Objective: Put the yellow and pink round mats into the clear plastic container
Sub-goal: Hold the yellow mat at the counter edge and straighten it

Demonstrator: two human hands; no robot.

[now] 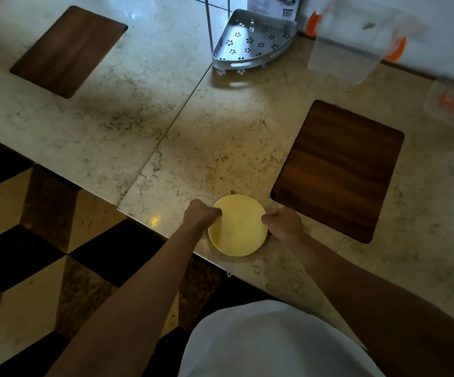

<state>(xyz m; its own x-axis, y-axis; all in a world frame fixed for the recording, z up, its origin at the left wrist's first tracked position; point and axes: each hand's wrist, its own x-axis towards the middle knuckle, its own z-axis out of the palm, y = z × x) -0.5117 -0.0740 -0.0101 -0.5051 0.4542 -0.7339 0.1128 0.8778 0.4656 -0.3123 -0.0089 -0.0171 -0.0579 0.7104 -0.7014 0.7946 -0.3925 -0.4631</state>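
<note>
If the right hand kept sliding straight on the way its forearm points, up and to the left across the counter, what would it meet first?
The right hand already grips the yellow mat at its right edge, so it would push into the mat first. Beyond it, the left hand holds the opposite edge.

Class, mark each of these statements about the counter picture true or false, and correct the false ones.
1. Both hands grip the yellow round mat. True: the left hand and the right hand pinch opposite edges.
2. The yellow mat is already inside the clear plastic container. False: it is at the counter's near edge; the container stands far back on the right.
3. A metal corner rack stands at the back of the counter. True.
4. Only one dark wooden board shows. False: there are two, one at back left and one on the right.
</note>
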